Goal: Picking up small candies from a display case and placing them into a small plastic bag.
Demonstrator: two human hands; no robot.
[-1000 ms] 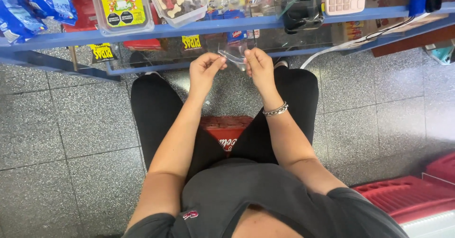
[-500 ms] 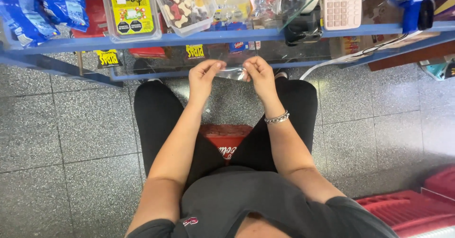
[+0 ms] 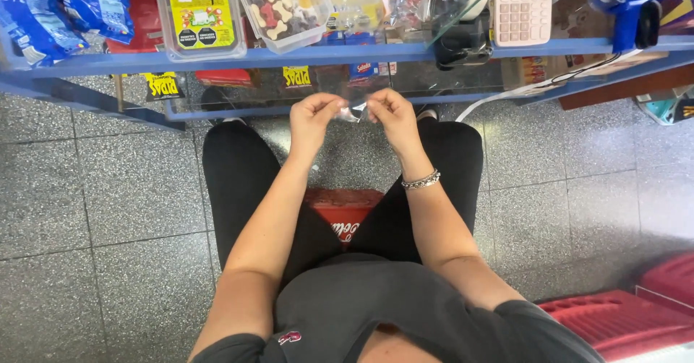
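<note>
You sat on a red crate (image 3: 345, 215) with both hands raised before the blue shelf (image 3: 361, 52). Your left hand (image 3: 312, 117) and right hand (image 3: 394, 113) each pinched one end of a small clear bag (image 3: 356, 110), fingers closed on it, holding it between them above your knees. A bracelet (image 3: 421, 181) circled your right wrist. A calculator (image 3: 522, 9) and a tub of sweets (image 3: 283, 5) lay on the shelf beyond.

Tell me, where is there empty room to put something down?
The grey tiled floor left of the person's leg is bare, as is the floor between the other leg and the red crate. The blue shelf is crowded with candy tubs, bags and a calculator.
</note>
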